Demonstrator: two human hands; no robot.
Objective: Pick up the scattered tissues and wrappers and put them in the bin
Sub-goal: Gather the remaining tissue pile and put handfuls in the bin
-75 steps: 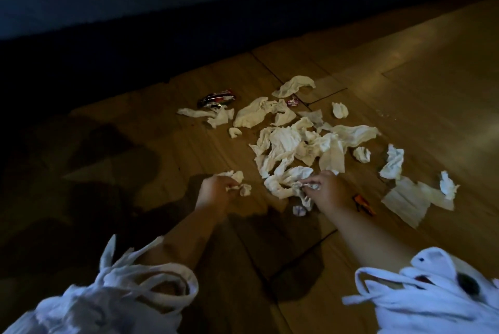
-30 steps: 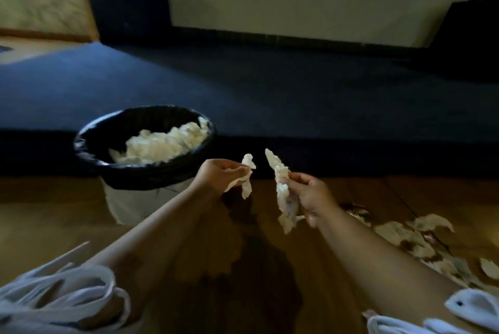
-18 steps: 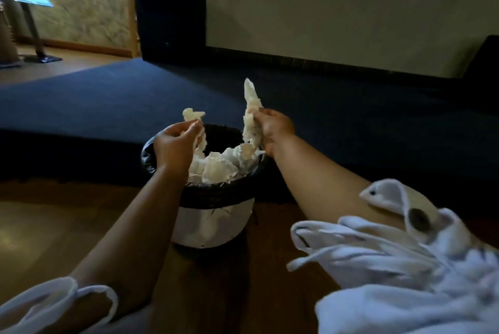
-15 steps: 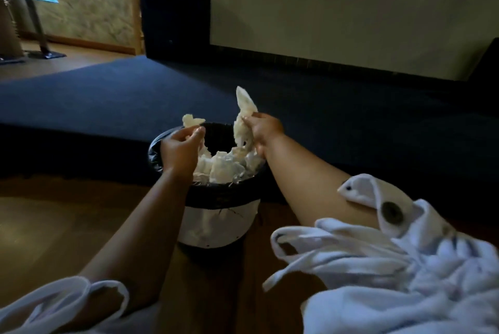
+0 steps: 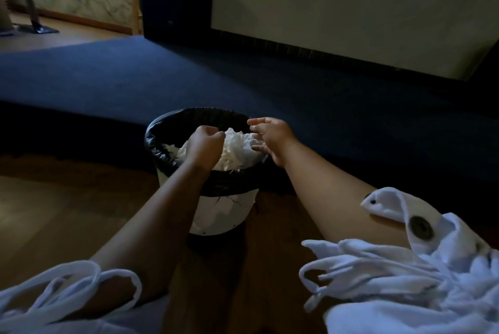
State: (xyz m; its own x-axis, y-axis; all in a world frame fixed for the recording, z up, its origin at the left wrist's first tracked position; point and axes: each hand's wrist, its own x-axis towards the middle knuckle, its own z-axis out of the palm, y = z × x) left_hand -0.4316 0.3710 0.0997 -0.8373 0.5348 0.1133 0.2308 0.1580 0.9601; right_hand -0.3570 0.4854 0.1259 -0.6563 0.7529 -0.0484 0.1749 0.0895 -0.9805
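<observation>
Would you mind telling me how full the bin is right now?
Nearly full: the bin holds white tissues heaped almost to its black-lined rim.

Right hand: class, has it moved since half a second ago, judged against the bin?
Yes: the right hand has dropped down to the right rim of the bin, its grip now open.

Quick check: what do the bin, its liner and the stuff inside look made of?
Bin: white, smooth, rigid wall, probably plastic. Liner: black, glossy, crinkled film folded over the rim, likely plastic bag. Tissues: white, matte, crumpled, soft paper.
</observation>
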